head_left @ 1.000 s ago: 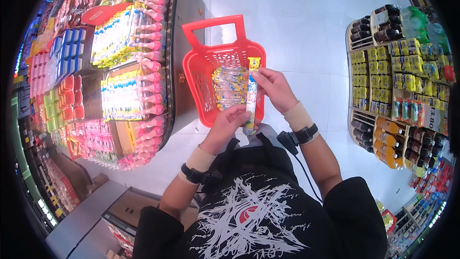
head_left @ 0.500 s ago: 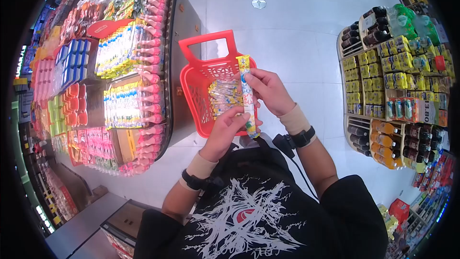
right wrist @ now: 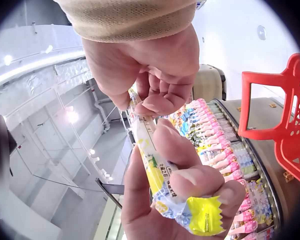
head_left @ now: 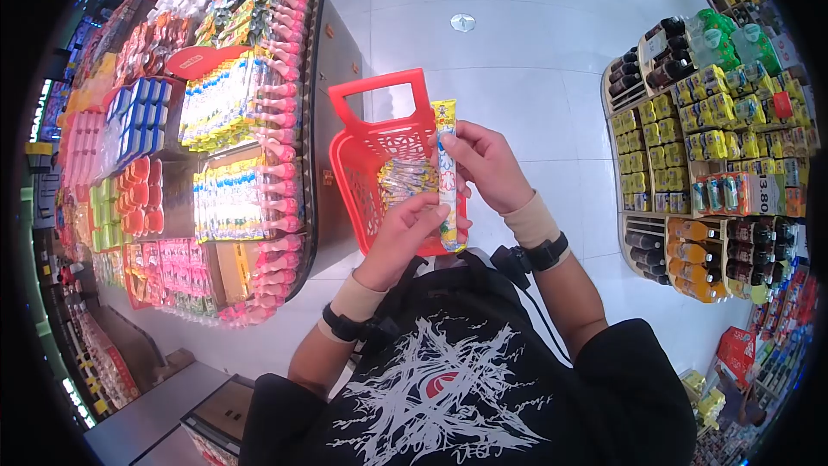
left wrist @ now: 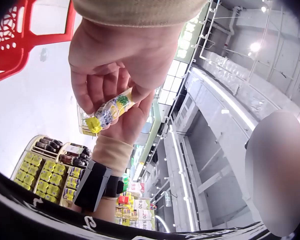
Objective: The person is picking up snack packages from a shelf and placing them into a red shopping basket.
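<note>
The red plastic basket point(head_left: 349, 181) held a pile of yellow-and-white wrapped sticks point(head_left: 407, 179). Above its right side, a long yellow-and-white wrapped stick point(head_left: 447, 177) lay pinched between the left fingers point(left wrist: 136, 92) and right fingers point(right wrist: 162, 95).

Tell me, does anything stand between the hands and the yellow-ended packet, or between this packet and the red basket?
Nothing visible does. The left hand and right hand both grip the packet; beyond their own fingers, nothing shows between it and the red basket.
</note>
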A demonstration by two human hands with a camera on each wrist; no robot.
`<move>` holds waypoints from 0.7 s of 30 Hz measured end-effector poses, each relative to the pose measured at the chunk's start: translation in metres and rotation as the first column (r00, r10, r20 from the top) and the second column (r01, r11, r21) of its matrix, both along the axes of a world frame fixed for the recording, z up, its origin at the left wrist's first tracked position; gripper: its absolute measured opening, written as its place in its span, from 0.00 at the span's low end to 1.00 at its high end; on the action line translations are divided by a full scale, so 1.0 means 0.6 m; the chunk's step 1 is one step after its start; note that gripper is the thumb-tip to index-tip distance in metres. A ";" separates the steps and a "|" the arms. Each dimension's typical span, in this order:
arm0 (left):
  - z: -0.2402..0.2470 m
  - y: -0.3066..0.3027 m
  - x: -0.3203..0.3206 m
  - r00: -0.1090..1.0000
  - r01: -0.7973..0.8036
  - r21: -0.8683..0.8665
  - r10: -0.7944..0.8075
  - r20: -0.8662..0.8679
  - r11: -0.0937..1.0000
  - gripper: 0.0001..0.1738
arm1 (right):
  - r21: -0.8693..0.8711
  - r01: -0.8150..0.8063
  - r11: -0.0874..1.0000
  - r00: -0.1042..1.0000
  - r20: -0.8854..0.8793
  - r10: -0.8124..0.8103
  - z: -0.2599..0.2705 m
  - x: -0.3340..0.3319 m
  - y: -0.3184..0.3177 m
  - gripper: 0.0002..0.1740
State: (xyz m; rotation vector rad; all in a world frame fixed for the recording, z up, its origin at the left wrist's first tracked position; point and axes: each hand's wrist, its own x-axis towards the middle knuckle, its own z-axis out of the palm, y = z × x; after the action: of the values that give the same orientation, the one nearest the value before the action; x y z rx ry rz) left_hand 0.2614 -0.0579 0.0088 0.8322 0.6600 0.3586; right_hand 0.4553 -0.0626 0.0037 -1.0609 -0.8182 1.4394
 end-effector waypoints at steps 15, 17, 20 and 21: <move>0.019 0.015 -0.085 0.999 0.011 0.044 -0.013 0.041 0.999 0.18 | 0.007 0.049 0.999 0.999 0.003 -0.049 0.040 -0.094 0.009 0.12; 0.022 0.017 -0.103 0.999 0.022 0.033 -0.023 0.046 0.999 0.17 | 0.005 0.056 0.998 0.998 -0.008 -0.056 0.042 -0.111 0.010 0.12; 0.028 0.019 -0.130 0.999 0.026 0.051 -0.028 0.044 0.998 0.17 | 0.021 0.075 0.997 0.997 -0.016 -0.074 0.043 -0.140 0.010 0.12; 0.030 0.020 -0.139 0.999 0.025 0.063 -0.028 0.041 0.998 0.17 | 0.017 0.082 0.997 0.997 -0.007 -0.082 0.045 -0.151 0.010 0.12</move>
State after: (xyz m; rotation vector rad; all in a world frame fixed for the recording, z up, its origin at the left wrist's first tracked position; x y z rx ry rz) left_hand 0.1777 -0.0462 0.0268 0.8896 0.6005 0.3735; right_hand 0.3648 -0.0566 0.0305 -1.0650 -0.7730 1.3641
